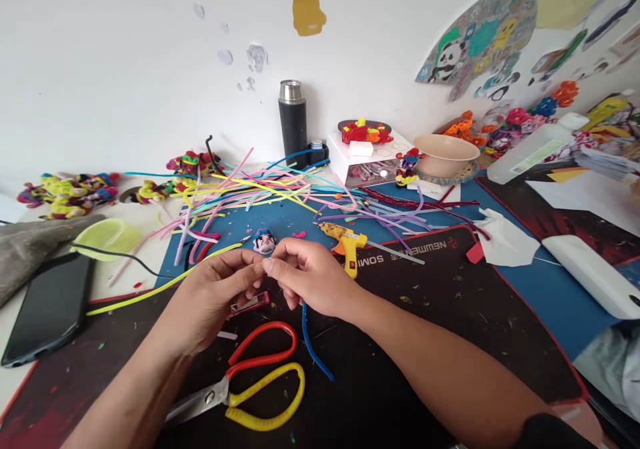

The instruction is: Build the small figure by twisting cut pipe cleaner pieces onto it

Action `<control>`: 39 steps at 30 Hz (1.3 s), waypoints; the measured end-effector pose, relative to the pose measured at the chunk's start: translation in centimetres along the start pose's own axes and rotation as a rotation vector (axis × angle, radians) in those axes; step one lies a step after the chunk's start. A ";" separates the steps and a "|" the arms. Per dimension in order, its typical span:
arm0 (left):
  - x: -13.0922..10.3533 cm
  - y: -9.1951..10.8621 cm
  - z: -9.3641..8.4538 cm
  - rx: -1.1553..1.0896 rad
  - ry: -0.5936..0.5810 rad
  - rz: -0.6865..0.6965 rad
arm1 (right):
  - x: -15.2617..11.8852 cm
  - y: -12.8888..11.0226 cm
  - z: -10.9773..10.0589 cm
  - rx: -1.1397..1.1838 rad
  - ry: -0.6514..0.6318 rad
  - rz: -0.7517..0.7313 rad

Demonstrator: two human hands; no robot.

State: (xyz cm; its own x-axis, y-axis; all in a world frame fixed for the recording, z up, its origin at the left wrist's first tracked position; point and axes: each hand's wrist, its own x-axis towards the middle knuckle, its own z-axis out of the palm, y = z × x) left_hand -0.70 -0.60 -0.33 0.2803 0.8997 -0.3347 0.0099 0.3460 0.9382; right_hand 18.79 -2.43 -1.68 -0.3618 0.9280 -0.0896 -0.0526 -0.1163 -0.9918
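Observation:
My left hand (pixel 220 289) and my right hand (pixel 315 277) meet above the dark mat, thumbs and fingers pinched together tip to tip. Whatever lies between the left fingertips is too small and covered to make out. A blue pipe cleaner (pixel 316 352) comes out from under the curled fingers of my right hand and trails down toward the mat. Just beyond the fingertips sits a small doll-like head (pixel 264 241) with a blue top. Scissors (pixel 263 395) with one red and one yellow handle lie below the hands. A yellow pipe cleaner (pixel 145 295) passes behind my left hand.
A yellow glue gun (pixel 347 243) lies right of the hands. Loose pipe cleaners (pixel 280 189) spread across the back. A phone (pixel 53 309) and a light green basket (pixel 107 239) are at left. Behind stand a black flask (pixel 293 125), a beige bowl (pixel 445 155) and a clear bottle (pixel 535 149).

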 end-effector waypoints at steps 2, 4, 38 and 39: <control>0.1 -0.3 -0.5 0.039 0.005 0.037 | 0.1 0.0 -0.1 0.001 -0.001 -0.008; 0.2 -0.5 -0.9 0.069 -0.001 0.070 | 0.1 0.1 -0.2 0.002 -0.003 -0.027; -0.6 -0.8 -0.4 0.544 0.253 0.560 | 0.0 0.1 0.2 -0.041 0.048 -0.014; -0.7 -0.8 -0.4 0.593 0.259 0.616 | 0.0 0.1 0.2 -0.037 0.051 -0.013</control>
State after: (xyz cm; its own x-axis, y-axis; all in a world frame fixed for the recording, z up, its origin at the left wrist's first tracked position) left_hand -1.32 -1.35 -0.85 0.1749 0.9371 0.3021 0.4440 -0.3489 0.8253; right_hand 18.64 -2.53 -1.79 -0.3137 0.9461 -0.0805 -0.0224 -0.0921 -0.9955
